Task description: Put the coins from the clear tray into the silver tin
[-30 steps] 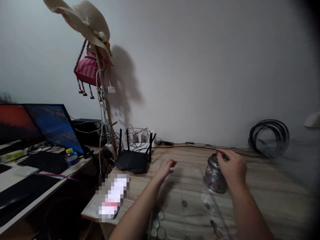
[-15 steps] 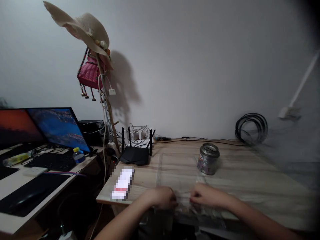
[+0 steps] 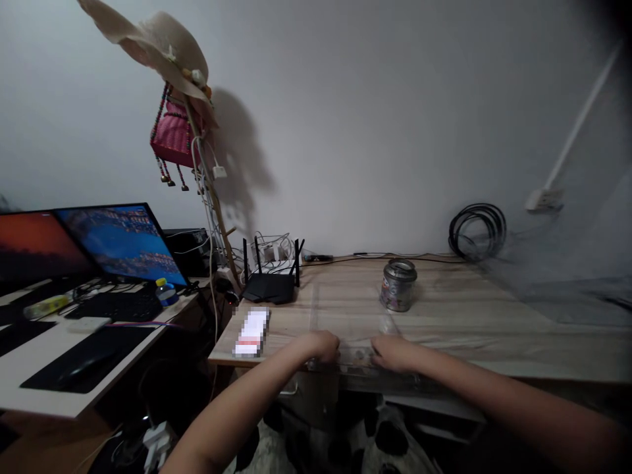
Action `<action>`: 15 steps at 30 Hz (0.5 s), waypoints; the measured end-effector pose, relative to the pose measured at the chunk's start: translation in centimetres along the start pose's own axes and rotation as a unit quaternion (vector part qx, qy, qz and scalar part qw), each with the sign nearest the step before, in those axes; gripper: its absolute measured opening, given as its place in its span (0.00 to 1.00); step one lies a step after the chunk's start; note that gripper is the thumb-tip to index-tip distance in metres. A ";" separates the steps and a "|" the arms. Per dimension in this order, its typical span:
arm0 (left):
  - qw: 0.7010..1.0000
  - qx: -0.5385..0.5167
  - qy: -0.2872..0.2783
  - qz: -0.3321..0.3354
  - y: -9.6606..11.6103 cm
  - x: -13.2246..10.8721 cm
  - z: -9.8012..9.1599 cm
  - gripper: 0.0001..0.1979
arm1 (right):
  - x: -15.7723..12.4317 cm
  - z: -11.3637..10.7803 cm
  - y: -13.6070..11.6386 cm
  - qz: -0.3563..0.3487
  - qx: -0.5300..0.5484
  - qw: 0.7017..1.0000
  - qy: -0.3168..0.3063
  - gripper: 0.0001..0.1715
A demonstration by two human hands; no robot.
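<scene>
A clear plastic sheet (image 3: 348, 322) lies at the front edge of the wooden table (image 3: 459, 336), part of it hanging over the edge. My left hand (image 3: 324, 346) is closed on its left side, fingers curled downward. On the right side, my right hand (image 3: 390, 352) pinches the same plastic. Between the hands a few small pale spots show at the plastic's near edge, too blurred to name. Behind my right hand stands a printed metal tin (image 3: 397, 286) with a lid, touched by neither hand. Both sets of fingertips are partly hidden.
A phone (image 3: 251, 332) lies left of my left hand, with a black router (image 3: 269, 288) behind it. A black cable coil (image 3: 477, 230) rests against the wall. Further left, a second desk holds monitors (image 3: 123, 243) and a bottle (image 3: 166, 293). A hat (image 3: 168, 46) hangs above.
The camera view has shifted, so the table's front edge and my lap now show more. Both hands appear higher in view, still at the plastic by the table edge.
</scene>
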State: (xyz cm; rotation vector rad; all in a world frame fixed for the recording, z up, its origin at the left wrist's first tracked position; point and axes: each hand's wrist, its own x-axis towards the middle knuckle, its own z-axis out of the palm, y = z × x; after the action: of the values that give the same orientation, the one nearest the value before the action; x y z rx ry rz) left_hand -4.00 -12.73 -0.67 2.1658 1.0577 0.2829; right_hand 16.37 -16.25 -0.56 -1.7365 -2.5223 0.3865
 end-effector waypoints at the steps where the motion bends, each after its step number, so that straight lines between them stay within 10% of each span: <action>1: 1.000 -0.003 -0.013 0.001 0.4 0.1 0.1 0.11 | 0.0 0.0 -0.3 -0.005 0.004 1.000 -0.021 0.09; 15: 0.984 -0.133 0.096 -0.066 1.6 2.6 1.9 0.08 | 1.6 0.4 -0.9 -0.073 0.069 0.995 0.010 0.30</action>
State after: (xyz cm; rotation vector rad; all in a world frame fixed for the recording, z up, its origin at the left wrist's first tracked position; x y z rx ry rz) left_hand -0.44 -12.38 -1.23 1.8503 1.1911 0.5479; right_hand 14.94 -15.12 -0.85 -1.4909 -2.5215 0.5189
